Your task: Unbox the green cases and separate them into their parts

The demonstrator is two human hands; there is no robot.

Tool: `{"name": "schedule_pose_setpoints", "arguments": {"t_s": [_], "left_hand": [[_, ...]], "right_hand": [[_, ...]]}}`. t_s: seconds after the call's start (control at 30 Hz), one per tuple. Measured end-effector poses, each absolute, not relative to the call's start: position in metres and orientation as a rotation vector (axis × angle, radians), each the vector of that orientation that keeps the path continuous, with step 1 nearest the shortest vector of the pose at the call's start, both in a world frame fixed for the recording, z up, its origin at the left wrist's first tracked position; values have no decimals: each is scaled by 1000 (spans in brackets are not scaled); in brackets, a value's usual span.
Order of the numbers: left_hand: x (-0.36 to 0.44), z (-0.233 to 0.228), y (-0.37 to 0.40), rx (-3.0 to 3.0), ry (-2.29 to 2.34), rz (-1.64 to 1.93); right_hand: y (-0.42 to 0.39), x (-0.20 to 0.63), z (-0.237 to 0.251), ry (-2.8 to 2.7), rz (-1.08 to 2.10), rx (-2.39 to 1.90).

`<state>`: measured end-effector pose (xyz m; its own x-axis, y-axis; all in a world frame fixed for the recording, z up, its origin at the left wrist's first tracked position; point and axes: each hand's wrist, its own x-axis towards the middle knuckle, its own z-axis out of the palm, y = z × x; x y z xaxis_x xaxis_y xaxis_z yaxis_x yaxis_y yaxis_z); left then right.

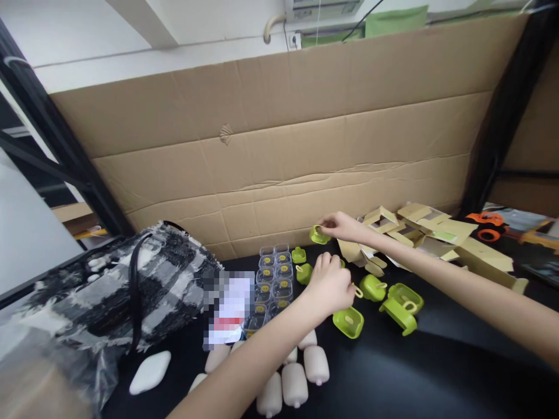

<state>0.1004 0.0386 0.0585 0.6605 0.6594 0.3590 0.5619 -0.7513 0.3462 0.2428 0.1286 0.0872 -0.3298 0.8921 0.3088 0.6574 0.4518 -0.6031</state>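
Back: the cardboard wall point(283, 145) closes off the far edge of the surface point(437, 361).
Left: a checked bag point(131, 285) and a clear tray of small pots point(273, 279) block the left side.
Middle: green shells point(375, 297) lie scattered close around the left hand point(331, 285), with narrow gaps between them.
Far right: folded cardboard boxes point(432, 233) crowd the corner behind the right hand point(345, 227).
Near edge: beige pieces point(294, 378) sit in a cluster.
Open room: the bare dark surface at near right, beneath the right forearm.
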Motion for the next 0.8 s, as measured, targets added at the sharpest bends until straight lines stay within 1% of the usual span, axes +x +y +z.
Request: {"name": "schedule_pose_setpoints", "arguments": {"t_s": [0.17,0.27,0.37,0.47,0.53,0.6,0.7,0.8], "left_hand": [[77,65,30,2395,1122,877],[56,72,20,2118,1147,984],[39,77,9,1674,1015,1059],[30,77,-1,1394,835,1012],[27,73,-5,1283,771,997],[24,65,-7,1227,758,1046],[18,52,-9,1200,773,1140],[14,44,-12,1186,751,1173]], "right_hand": [[90,243,90,-1901,601,-1043],[66,233,84,-1858,710,-930],[42,219,81,-1809,902,-782],[23,206,77,-1787,1129,-698],[16,201,73,-1789,1162,-704],[11,199,67,-1796,996,-741],[9,202,58,-1922,513,-775],[6,205,54,-2127,78,-668]]}}
